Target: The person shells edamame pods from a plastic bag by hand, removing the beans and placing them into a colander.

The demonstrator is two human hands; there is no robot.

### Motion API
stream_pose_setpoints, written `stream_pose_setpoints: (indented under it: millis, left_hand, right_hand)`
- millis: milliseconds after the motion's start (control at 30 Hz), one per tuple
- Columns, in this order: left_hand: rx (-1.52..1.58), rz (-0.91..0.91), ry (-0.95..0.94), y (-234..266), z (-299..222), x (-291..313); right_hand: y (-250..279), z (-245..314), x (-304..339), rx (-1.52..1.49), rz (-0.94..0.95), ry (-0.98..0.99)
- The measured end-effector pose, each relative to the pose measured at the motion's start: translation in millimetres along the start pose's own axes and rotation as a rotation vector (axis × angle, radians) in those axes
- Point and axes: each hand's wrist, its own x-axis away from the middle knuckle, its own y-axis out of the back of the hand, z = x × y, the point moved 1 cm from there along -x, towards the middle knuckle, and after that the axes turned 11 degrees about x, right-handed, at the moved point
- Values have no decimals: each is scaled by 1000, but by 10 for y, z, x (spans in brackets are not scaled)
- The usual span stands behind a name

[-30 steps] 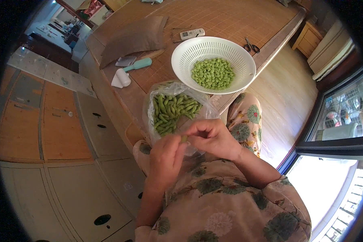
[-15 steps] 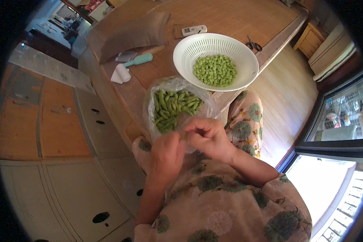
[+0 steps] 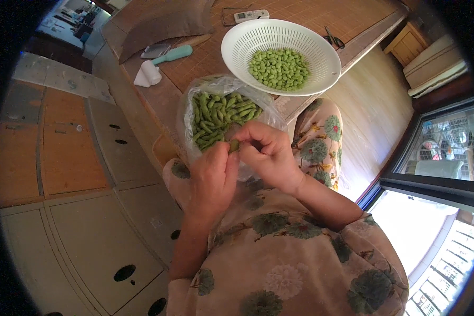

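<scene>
Between my two hands is a green soybean pod [image 3: 234,146], pinched at both sides by thumbs and fingers. My left hand [image 3: 214,171] is closed on its left end. From the right, my right hand [image 3: 269,152] grips the other end, fingers curled. Just beyond them a clear plastic bag [image 3: 187,118] stands open, holding many green pods [image 3: 216,113]. Farther off to the right, a white slotted colander [image 3: 242,45] sits on the table, with a heap of shelled green beans [image 3: 279,69] in it.
On the wooden table [image 3: 310,18] lie a remote control [image 3: 251,16], black-handled scissors [image 3: 334,40], a turquoise-handled lint roller [image 3: 166,59] and a brown cushion [image 3: 166,26]. Drawers and cabinets [image 3: 89,237] line the left side. My patterned knee [image 3: 321,134] is under the table's near corner.
The whole view has shifted, so the table things sit a little higher in the picture. My hands remain together, and the pod between them now shows clearly.
</scene>
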Motion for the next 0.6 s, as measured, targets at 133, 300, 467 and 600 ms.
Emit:
stream_pose_setpoints:
  millis: [133, 300, 467, 600]
  left_hand:
    - [44, -5, 42, -20, 31, 30]
    - [130, -44, 120, -68, 96, 63]
    - [624, -47, 348, -49, 150, 83]
    - [683, 7, 417, 14, 185, 88]
  right_hand:
    - [-76, -71, 58, -25, 10, -105]
    - [-100, -89, 59, -62, -36, -120]
    - [-68, -80, 27, -331, 78, -234]
    - [-14, -59, -1, -372, 160, -256]
